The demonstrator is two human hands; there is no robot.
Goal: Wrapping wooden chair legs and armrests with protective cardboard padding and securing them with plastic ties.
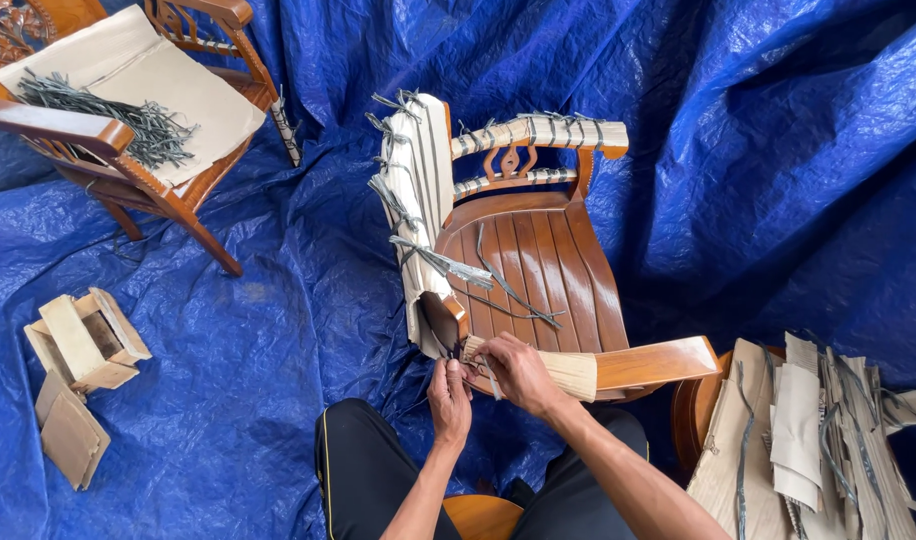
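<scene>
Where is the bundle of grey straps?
The bundle of grey straps lies at upper left, on cardboard covering the seat of the second wooden chair, away from both hands.

Fingertips of left hand [449, 398] and right hand [519, 372] buried against cardboard wrap [568, 373] on wooden chair [538, 262], grip unreadable. Second chair [128, 120] cropped at top-left corner. Cardboard pile [808, 440] cut by right and bottom edges. Strap bundle [118, 115] too fine to count.
</scene>
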